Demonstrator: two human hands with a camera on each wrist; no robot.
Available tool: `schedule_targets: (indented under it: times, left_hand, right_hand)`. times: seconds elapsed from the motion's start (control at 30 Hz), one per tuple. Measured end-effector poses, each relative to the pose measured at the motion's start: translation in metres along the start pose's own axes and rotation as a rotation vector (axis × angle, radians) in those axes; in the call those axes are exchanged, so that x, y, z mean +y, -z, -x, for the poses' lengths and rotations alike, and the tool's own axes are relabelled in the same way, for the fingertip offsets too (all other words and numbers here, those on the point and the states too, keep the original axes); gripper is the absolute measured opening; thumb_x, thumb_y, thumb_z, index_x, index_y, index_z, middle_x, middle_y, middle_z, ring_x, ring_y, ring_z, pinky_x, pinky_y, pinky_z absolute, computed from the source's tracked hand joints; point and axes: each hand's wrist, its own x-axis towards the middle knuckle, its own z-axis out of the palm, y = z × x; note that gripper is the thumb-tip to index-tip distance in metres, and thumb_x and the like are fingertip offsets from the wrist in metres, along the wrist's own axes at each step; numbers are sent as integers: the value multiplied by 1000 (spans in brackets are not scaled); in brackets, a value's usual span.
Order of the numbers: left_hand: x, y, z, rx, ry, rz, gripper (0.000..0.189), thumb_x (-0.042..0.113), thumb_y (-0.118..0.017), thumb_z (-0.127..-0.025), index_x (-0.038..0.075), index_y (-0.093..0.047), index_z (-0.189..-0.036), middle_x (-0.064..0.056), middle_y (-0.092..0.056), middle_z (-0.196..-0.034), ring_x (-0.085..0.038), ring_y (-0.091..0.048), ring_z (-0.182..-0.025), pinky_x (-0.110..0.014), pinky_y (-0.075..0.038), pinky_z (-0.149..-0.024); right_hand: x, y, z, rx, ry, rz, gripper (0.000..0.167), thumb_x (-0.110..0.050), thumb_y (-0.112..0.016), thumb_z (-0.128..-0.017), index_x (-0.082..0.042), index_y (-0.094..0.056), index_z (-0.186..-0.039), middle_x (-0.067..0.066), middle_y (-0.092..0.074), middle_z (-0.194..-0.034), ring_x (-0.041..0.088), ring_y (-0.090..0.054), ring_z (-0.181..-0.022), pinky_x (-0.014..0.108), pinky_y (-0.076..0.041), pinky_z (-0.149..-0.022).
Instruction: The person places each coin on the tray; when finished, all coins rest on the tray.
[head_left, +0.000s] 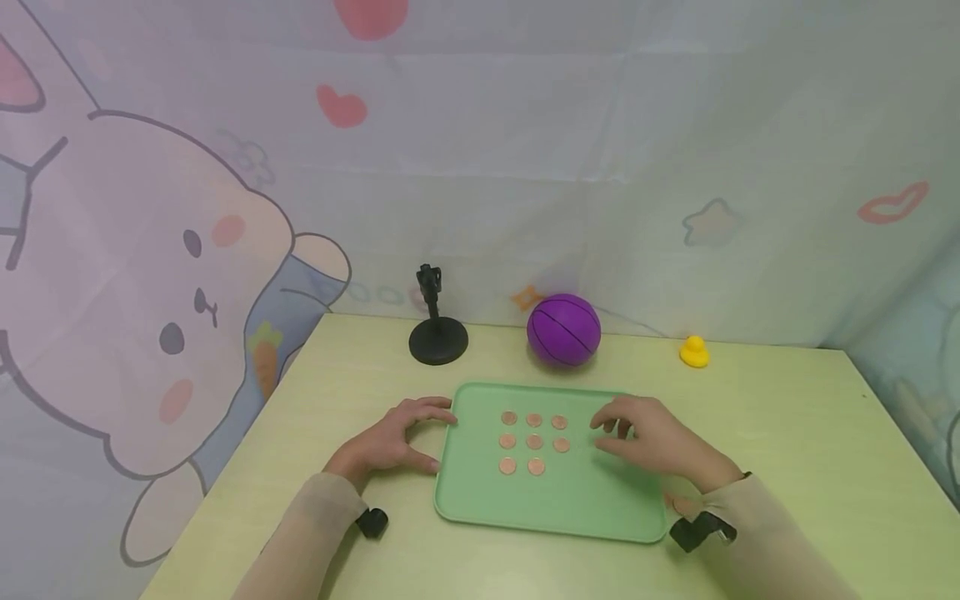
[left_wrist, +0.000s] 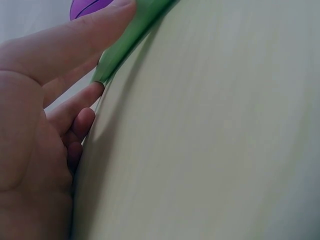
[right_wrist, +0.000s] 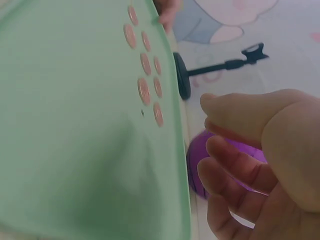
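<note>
Several copper-coloured coins (head_left: 534,442) lie in neat rows on a green tray (head_left: 480,508): two rows of three and a front row of two. My left hand (head_left: 393,435) rests at the tray's left edge, its fingertips and thumb against the rim and spread apart. Above the tray's right part hovers my right hand (head_left: 637,429), fingers loosely bent, to the right of the coins. A gap shows between its thumb and index finger, and I see nothing held there. In the right wrist view this hand (right_wrist: 270,150) is raised off the tray surface.
Behind the tray stand a black stand with a round base (head_left: 438,342), a purple ball (head_left: 564,331) and a small yellow rubber duck (head_left: 694,352). Something coppery (head_left: 682,504) shows on the table beside the tray, partly hidden by the right wrist. A printed curtain hangs behind.
</note>
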Motion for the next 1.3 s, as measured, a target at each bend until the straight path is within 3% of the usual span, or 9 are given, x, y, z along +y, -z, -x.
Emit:
schedule_targets:
  times: [0.3, 0.7, 0.93, 1.1, 1.3]
  left_hand:
    - [2, 0, 0, 1, 16, -9, 68, 28, -96, -74, 28, -69, -136, -2, -44, -163, -33, -30, -151, -64, -20, -121]
    - [4, 1, 0, -3, 1, -29, 68, 30, -95, -74, 27, -69, -136, -2, -44, -163, -33, -31, -150, -63, -22, -120]
    - [2, 0, 0, -3, 6, -17, 67, 28, -96, -74, 26, -69, -136, -2, -44, -163, -33, -31, -150, -63, -22, -120]
    - [4, 0, 1, 1, 10, -10, 68, 27, -95, -74, 26, -69, -136, -3, -44, -163, -34, -31, -150, -63, -22, -119]
    - [4, 0, 1, 2, 14, -6, 68, 27, -96, -74, 26, -69, -136, -3, -44, -163, -33, -30, -150, -63, -22, -120]
  right_hand:
    - [23, 25, 36, 40, -39, -45, 18, -20, -81, -94, -11, -77, -110, -11, -65, -93, 2, -60, -81, 24, -53, -66]
    - [52, 30, 70, 6, -91, -17, 13, -18, -79, -95, -13, -77, -107, -13, -67, -93, -1, -61, -80, 25, -55, -68]
    - [56, 31, 82, -82, -140, -71, 14, -16, -77, -96, -13, -76, -110, -11, -71, -100, 0, -61, -86, 25, -57, -76]
    - [59, 33, 89, -137, -135, -112, 20, -25, -80, -94, -15, -76, -111, -7, -73, -105, 2, -60, -89, 26, -56, -79]
    - [59, 32, 96, -154, -177, -121, 36, -39, -90, -83, -24, -73, -111, -9, -67, -109, 6, -56, -95, 24, -50, -84]
